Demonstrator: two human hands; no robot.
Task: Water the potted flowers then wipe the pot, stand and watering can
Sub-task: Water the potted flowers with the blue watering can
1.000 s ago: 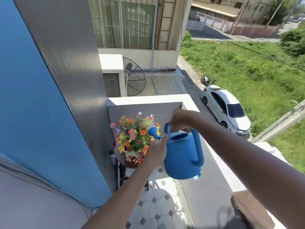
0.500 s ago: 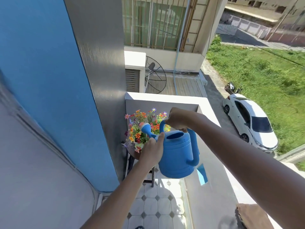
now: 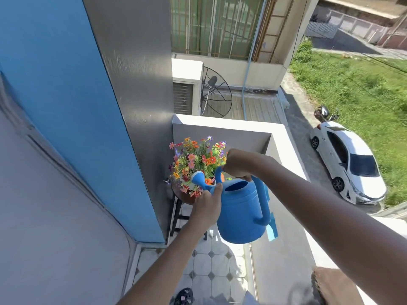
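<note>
A: What is hard to make out on the balcony?

B: Working from the left, the stand (image 3: 177, 216) is a dark frame, mostly hidden behind the left hand (image 3: 207, 208) and forearm. The pot (image 3: 186, 198) shows only a brown sliver under the blooms. No water can be seen at the spout.

A: And the flowers?

B: The flowers (image 3: 196, 160), orange, pink and purple, fill the corner beside the grey wall (image 3: 136, 84). The blue watering can (image 3: 241, 213) is held aloft just right of them, tipped, its spout head among the blossoms. The left hand cups the can's side below the spout; the right hand (image 3: 237, 165) is closed around the top handle. A white car (image 3: 350, 161) sits below, far right.
</note>
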